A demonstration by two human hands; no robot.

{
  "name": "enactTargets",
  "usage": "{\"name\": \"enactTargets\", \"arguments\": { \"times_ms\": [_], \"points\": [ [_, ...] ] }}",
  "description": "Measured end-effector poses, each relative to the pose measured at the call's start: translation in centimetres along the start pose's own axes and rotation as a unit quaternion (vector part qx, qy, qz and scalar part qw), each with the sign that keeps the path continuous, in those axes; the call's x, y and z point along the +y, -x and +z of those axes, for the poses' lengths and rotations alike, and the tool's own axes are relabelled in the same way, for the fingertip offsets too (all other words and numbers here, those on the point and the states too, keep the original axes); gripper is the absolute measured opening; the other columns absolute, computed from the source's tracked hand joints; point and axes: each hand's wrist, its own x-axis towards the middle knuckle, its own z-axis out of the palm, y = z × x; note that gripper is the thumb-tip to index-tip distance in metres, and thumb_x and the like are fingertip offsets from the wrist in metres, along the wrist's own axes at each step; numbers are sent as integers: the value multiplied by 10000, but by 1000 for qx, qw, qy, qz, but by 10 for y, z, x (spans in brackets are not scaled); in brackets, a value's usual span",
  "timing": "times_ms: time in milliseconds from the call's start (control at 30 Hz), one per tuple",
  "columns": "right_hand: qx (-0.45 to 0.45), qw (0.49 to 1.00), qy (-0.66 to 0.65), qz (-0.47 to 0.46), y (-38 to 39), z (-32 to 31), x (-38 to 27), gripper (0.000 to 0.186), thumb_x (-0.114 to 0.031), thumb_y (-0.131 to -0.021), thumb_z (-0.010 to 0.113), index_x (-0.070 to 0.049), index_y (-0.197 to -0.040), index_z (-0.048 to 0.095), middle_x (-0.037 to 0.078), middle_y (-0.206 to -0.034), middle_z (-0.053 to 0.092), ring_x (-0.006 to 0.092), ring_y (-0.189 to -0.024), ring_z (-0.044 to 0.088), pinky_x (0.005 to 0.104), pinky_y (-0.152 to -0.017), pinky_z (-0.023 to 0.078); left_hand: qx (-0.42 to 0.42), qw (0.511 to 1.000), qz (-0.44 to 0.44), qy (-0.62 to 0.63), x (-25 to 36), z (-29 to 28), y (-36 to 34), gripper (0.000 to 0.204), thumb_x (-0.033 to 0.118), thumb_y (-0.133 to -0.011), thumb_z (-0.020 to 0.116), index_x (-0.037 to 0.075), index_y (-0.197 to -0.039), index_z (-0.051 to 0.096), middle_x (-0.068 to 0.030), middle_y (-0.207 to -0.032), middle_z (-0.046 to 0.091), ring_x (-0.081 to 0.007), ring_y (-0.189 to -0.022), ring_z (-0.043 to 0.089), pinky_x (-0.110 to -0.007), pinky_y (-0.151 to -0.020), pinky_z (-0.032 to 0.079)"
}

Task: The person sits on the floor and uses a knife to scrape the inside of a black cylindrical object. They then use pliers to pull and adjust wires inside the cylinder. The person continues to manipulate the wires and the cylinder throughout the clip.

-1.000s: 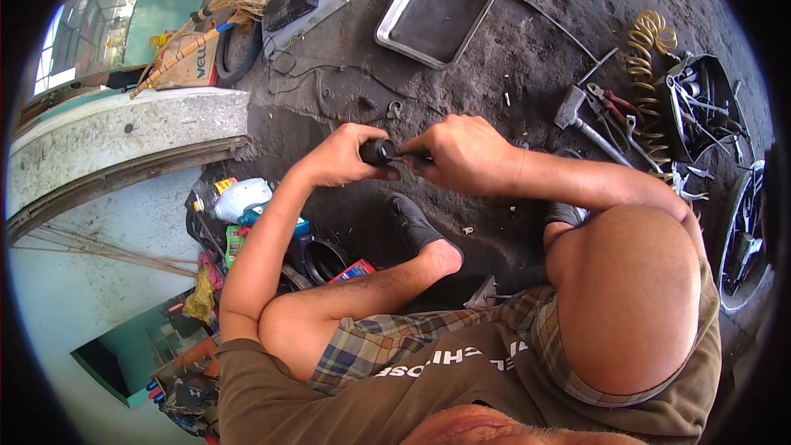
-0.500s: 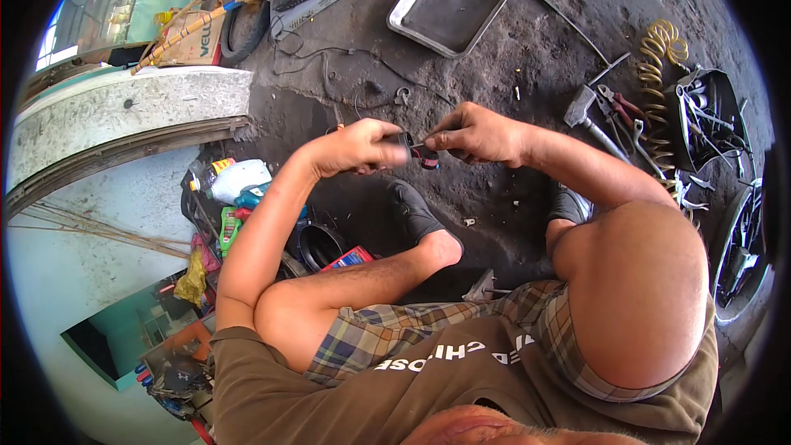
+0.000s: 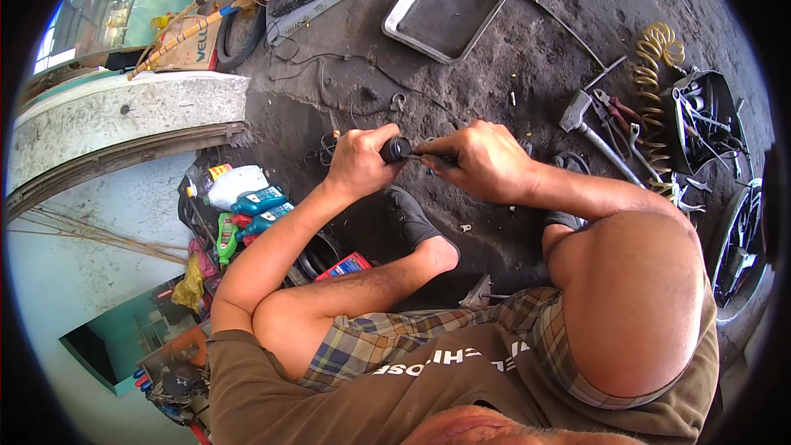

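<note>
Both of my hands are raised close together over the dark ground, above my left foot. My left hand [image 3: 359,163] is closed around a short black cylindrical part [image 3: 396,149], its round end turned toward my right hand. My right hand [image 3: 486,163] is pinched on a slim dark tool [image 3: 427,155]. The tool's thin tip is at the edge of the black part; whether it touches is too small to tell. My fingers hide most of both things.
A metal tray [image 3: 395,32] lies ahead. On the right are a hammer [image 3: 578,111], pliers [image 3: 616,105], a coiled yellow hose [image 3: 648,86] and a black tool bin [image 3: 704,128]. Bottles [image 3: 239,187] stand at left, by a low wall [image 3: 165,99]. A cable [image 3: 412,91] crosses the ground.
My left hand has turned, so the black part's round end shows. My right hand has shifted slightly down and turned its back up. The small black-and-pink piece between the hands is out of sight.
</note>
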Motion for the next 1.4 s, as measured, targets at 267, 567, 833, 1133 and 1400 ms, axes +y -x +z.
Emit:
{"name": "enactTargets", "arguments": {
  "times_ms": [267, 567, 833, 1133, 1400],
  "points": [
    [201, 970, 27, -132, -9, -36, 3, 309, -223, -974, 719, -76, -1245, 742, 173, -891, 744, 395, -798, 735, 475, -706, 596, 139, 981, -71, 116, -25, -8, 16, 284, 155, -947, 796, 31, -756, 626, 5, -606, 573, -55, -573, 534, -280, -536, 403],
    [174, 977, -53, -115, -9, -22, 8, 297, -212, -1004, 703, -3, -1212, 734, 233, -930, 733, 416, -835, 731, 456, -720, 583, 163, 978, 106, 71, -23, -25, 5, 237, -26, -807, 829, 38, -814, 601, -89, -697, 629, -225, -578, 634, -316, -575, 488],
    [45, 952, -304, 16, -15, 7, 22, 427, -281, -999, 763, 17, -1299, 706, 86, -942, 760, 122, -790, 657, 362, -751, 570, 139, 983, 91, 81, -14, -27, 3, 249, -42, -716, 806, 38, -818, 594, -88, -727, 640, -241, -621, 665, -333, -603, 511],
    [-48, 874, -473, 101, -16, 20, 20, 460, -250, -967, 814, -86, -1376, 681, -49, -837, 657, 37, -598, 497, 245, -504, 394, 124, 984, 113, 57, -1, -28, -2, 274, -43, -684, 831, 41, -822, 610, -96, -742, 660, -255, -632, 678, -344, -608, 522],
    [-70, 823, -552, 112, -12, 16, 20, 358, -207, -1007, 753, -74, -1332, 682, -52, -768, 579, 49, -616, 483, 244, -532, 398, 133, 985, 107, 14, -2, -33, -1, 272, -39, -702, 854, 43, -825, 625, -85, -737, 664, -250, -622, 667, -343, -597, 517]
  ]
}}
